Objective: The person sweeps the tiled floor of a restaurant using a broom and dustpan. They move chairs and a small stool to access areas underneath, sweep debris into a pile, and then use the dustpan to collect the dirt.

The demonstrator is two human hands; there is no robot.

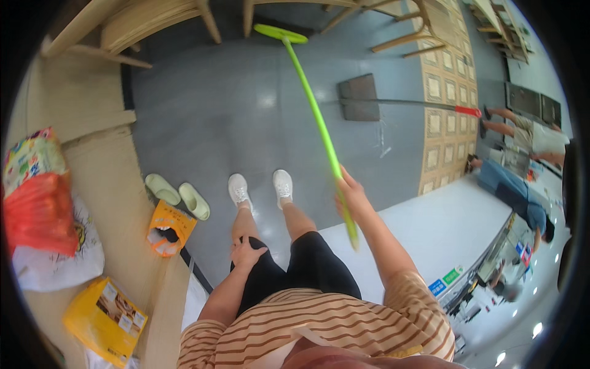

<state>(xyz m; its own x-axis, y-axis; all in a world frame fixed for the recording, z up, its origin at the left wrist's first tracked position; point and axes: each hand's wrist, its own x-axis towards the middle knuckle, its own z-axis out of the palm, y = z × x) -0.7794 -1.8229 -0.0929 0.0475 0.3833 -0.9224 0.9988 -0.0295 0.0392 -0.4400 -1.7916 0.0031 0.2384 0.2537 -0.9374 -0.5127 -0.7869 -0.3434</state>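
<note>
My right hand [351, 193] is closed around the lower part of a long lime-green handle [315, 110]. At the handle's far end, a flat green head [281, 34] rests on the grey floor near the wooden furniture legs. My left hand [247, 252] lies on my left knee, over the black shorts, with fingers spread and nothing in it. To the right of the handle, a dark long-handled dustpan [359, 98] sits on the floor, its pole ending in a red grip [468, 110].
Wooden chairs [408, 44] stand along the top. Pale green slippers [194, 201], an orange bag [171, 227], a red plastic bag [39, 214] and a yellow package [107, 320] are at left. A patterned tile strip [433, 124] runs at right, with several people beyond.
</note>
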